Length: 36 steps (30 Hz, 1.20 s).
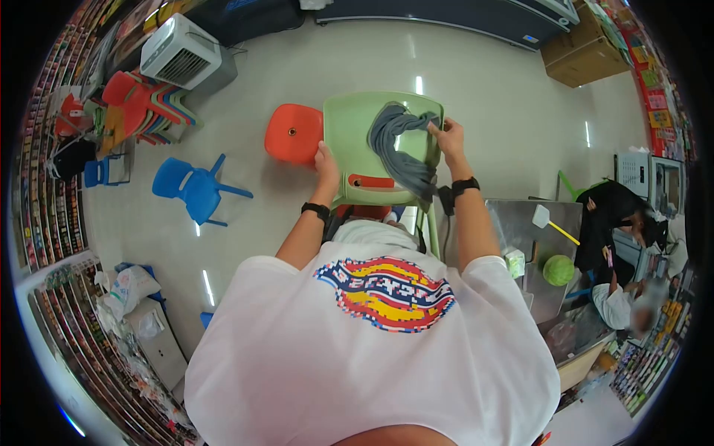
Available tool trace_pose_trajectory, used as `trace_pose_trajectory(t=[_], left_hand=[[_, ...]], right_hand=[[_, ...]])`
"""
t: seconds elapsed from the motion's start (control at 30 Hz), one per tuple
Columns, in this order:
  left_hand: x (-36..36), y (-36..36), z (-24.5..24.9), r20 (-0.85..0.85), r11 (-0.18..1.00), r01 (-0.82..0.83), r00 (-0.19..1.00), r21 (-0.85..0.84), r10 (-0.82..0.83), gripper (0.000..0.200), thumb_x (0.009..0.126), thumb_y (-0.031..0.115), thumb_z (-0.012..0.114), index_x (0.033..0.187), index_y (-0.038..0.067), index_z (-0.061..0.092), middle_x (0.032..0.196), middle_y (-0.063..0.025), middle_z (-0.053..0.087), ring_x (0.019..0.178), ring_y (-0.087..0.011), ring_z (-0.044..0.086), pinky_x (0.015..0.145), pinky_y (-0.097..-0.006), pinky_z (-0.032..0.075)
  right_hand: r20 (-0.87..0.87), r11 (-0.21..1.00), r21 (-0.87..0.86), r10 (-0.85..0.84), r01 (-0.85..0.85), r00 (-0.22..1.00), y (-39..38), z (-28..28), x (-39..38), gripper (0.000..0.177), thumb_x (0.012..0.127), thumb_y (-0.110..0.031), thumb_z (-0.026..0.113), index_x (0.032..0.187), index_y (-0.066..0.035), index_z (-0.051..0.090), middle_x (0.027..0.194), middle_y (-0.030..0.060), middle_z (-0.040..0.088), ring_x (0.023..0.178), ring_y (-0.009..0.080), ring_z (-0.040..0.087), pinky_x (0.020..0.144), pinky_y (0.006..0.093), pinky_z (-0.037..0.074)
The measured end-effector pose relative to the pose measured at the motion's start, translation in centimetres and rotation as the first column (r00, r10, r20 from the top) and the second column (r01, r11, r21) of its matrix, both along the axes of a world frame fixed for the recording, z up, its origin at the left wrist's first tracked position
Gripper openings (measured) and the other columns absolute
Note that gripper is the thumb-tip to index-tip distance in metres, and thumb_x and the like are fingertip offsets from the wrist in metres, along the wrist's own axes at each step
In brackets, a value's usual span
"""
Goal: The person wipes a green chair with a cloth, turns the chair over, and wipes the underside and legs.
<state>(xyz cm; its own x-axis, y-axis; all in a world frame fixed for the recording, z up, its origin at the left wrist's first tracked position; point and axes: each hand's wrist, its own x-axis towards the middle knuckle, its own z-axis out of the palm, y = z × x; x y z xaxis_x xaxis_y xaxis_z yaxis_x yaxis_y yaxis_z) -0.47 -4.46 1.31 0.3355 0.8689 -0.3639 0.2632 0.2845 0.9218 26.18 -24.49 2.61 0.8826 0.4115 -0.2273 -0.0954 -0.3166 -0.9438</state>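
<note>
Head view, looking down over a white shirt: the left hand (326, 160) was closed over the near left edge of a green chair (349, 130), fingers wrapped round the rim and thumb on the seat. The right hand (447, 137) was pinched shut on one end of a grey cloth (398, 152) at the chair's far right corner. From that pinch the cloth ran leftward across the seat in a bunched loop. It then trailed back toward the person and hung over the near edge just below the right wrist. The cloth lay between the two hands, touching the seat, and nearer the right grip than the left. Each wrist wore a dark band.

Just beyond the left hand, touching the green chair's left side, was an orange seat (294, 134). Further out on that side a small blue chair (195, 186) stood on the pale floor, well apart from the hands. Beyond it were a stack of coloured chairs (145, 108) and a white air cooler (182, 53). To the right of the right forearm stood a metal counter (520, 215) bearing a fly swatter (550, 221) and a round green thing (558, 270). Past it, another person in black (613, 215) bent over.
</note>
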Motion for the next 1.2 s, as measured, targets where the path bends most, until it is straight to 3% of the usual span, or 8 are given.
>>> trace_pose_trajectory(t=[0.1,0.2,0.37,0.63,0.7,0.9,1.13,1.2], left_hand=[[-0.1,0.6,-2.2,-0.025,1.000,-0.009,1.000,0.023,0.009,0.067,0.113,0.049,0.030,0.133,-0.008,0.058,0.123,-0.0258,0.069,0.116,-0.0388,0.065,0.099,-0.0445,0.049],[0.8,0.6,-2.2,-0.095,0.996,-0.048,0.994,0.079,0.055,0.067,0.113,0.049,0.029,0.133,-0.008,0.058,0.125,-0.0281,0.068,0.118,-0.0424,0.064,0.100,-0.0472,0.048],[1.1,0.8,-3.1,-0.113,0.995,0.040,0.993,0.090,-0.030,0.069,0.111,0.051,0.028,0.129,-0.008,0.059,0.124,-0.0327,0.066,0.121,-0.0492,0.060,0.101,-0.0524,0.046],[0.9,1.4,-2.3,-0.164,0.998,0.037,0.986,0.049,-0.029,0.070,0.111,0.052,0.027,0.126,-0.008,0.061,0.121,-0.0332,0.067,0.119,-0.0504,0.060,0.100,-0.0529,0.046],[1.3,1.2,-2.2,-0.137,0.998,0.012,0.991,0.056,-0.005,0.070,0.111,0.052,0.027,0.125,-0.008,0.062,0.120,-0.0334,0.067,0.118,-0.0506,0.061,0.100,-0.0531,0.046],[1.6,1.0,-1.6,-0.176,0.998,0.004,0.984,0.060,0.007,0.071,0.111,0.052,0.027,0.124,-0.008,0.063,0.117,-0.0327,0.068,0.115,-0.0507,0.062,0.098,-0.0532,0.047],[1.1,1.3,-1.8,-0.045,0.994,0.047,0.998,0.096,-0.043,0.072,0.111,0.054,0.029,0.115,-0.009,0.063,0.109,-0.0326,0.068,0.108,-0.0505,0.063,0.093,-0.0533,0.046],[0.7,1.5,-1.7,-0.055,0.993,0.049,0.998,0.106,-0.043,0.072,0.111,0.054,0.029,0.115,-0.009,0.063,0.109,-0.0324,0.068,0.107,-0.0502,0.063,0.093,-0.0529,0.046]], right_hand=[[-0.071,0.945,-0.249,0.200,-0.212,0.977,-1.6,-0.1,-1.7,0.057,0.076,-0.022,0.093,0.121,0.004,0.070,0.102,0.0172,0.077,0.089,0.0261,0.073,0.082,0.0384,0.057],[0.187,0.935,-0.355,0.075,-0.004,0.980,-0.7,2.4,-5.4,0.115,0.065,-0.034,0.097,0.155,0.003,0.035,0.135,0.0286,0.062,0.121,0.0426,0.064,0.102,0.0471,0.052],[0.316,0.818,-0.533,-0.046,0.217,0.948,5.1,6.2,-6.0,0.127,0.062,-0.055,0.093,0.149,0.012,0.030,0.139,0.0278,0.051,0.127,0.0453,0.055,0.105,0.0484,0.049],[0.252,0.931,-0.285,-0.157,0.229,0.955,2.4,5.2,-2.9,0.070,0.069,-0.045,0.094,0.114,0.004,0.071,0.092,0.0217,0.075,0.093,0.0401,0.074,0.085,0.0508,0.056],[0.052,0.921,-0.389,0.028,-0.006,0.998,0.8,5.5,-3.8,0.078,0.069,-0.041,0.094,0.129,0.000,0.064,0.125,0.0253,0.069,0.115,0.0404,0.068,0.094,0.0517,0.054],[0.782,0.789,-0.458,0.137,0.411,0.608,4.5,9.1,-11.0,0.086,0.067,-0.030,0.095,0.139,-0.005,0.058,0.153,0.0243,0.045,0.134,0.0435,0.051,0.103,0.0509,0.046],[0.639,0.933,-0.140,-0.171,0.332,0.750,5.6,6.5,-5.9,0.020,0.091,-0.020,0.077,0.090,-0.002,0.067,0.073,0.0129,0.068,0.068,0.0339,0.067,0.067,0.0448,0.052],[0.486,0.939,0.002,-0.302,0.344,0.820,5.1,7.9,-5.8,0.019,0.093,-0.019,0.074,0.091,-0.001,0.068,0.078,0.0132,0.070,0.072,0.0332,0.069,0.069,0.0439,0.053]])
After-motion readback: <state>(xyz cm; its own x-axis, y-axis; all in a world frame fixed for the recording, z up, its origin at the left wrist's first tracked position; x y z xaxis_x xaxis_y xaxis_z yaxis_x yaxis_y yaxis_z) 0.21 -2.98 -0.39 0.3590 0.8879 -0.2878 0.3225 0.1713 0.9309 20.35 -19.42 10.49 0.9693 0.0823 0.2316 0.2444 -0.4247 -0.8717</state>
